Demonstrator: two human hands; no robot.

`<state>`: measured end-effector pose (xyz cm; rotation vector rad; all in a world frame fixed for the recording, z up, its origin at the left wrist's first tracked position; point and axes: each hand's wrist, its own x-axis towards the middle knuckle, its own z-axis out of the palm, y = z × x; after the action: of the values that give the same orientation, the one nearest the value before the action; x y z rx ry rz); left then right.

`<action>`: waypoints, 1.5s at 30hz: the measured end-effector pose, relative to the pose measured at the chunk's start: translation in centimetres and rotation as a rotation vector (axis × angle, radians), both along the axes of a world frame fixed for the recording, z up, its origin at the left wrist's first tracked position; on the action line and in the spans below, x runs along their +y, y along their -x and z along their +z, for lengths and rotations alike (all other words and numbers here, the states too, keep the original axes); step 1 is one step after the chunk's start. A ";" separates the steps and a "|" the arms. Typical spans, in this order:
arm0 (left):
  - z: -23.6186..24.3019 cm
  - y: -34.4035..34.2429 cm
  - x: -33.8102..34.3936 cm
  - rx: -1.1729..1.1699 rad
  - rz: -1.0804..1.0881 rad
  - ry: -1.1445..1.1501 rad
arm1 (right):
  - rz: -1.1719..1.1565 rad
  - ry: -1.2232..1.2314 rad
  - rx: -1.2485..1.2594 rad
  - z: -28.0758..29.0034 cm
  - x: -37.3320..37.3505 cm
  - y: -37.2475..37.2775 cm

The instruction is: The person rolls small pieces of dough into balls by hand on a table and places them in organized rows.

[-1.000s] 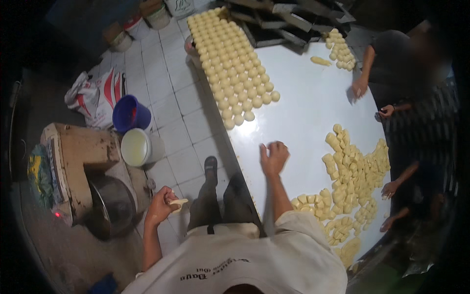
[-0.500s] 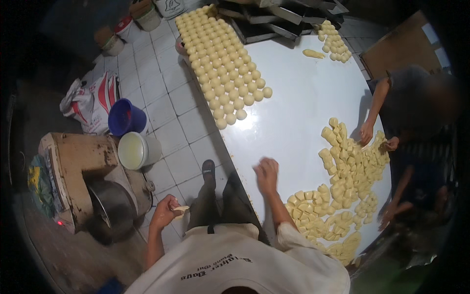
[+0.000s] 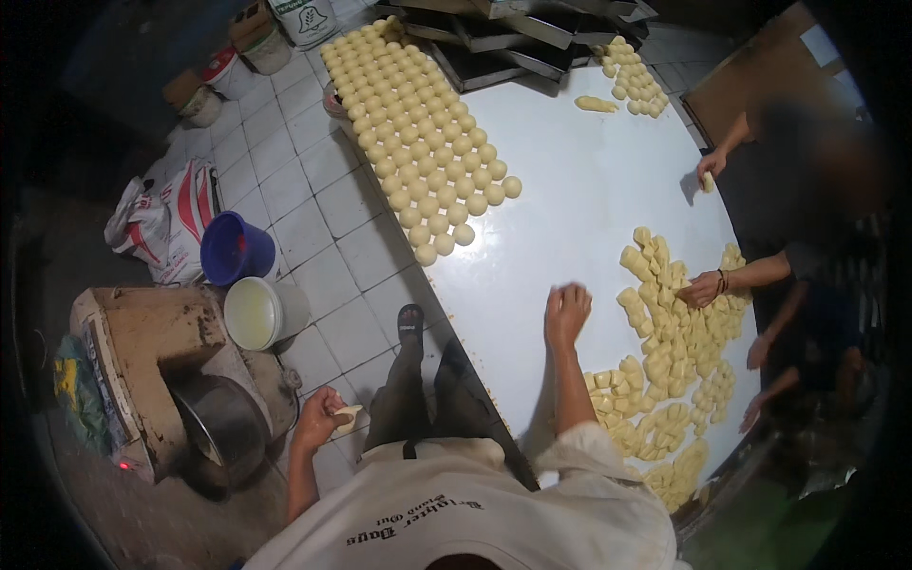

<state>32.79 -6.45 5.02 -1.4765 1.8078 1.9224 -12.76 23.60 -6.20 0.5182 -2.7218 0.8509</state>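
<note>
The left hand (image 3: 319, 419) pinches a dough piece (image 3: 350, 412), which juts rightward. The right hand (image 3: 568, 312) curls, its grip impossible to tell.

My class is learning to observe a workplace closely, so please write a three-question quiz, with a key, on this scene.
1. Which of the person's own hands holds a small, pale yellow piece of dough?

2. True or false: a blue round plastic bucket stands beside a white round plastic bucket on the light tiled floor.

3. In the picture, the long rows of round, pale yellow dough balls lie along which part of the smooth white table?
a) left edge
b) right edge
c) centre

Key:
1. The left hand.
2. True.
3. a
</note>
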 end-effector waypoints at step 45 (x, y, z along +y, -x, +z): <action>-3.7 3.0 -13.8 -0.077 -0.268 0.020 | 0.011 0.011 -0.002 -0.4 -11.2 -3.8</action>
<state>29.83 -20.26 1.28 -1.2221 1.8844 1.7017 -8.97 12.38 -6.60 0.5315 -2.7164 0.8694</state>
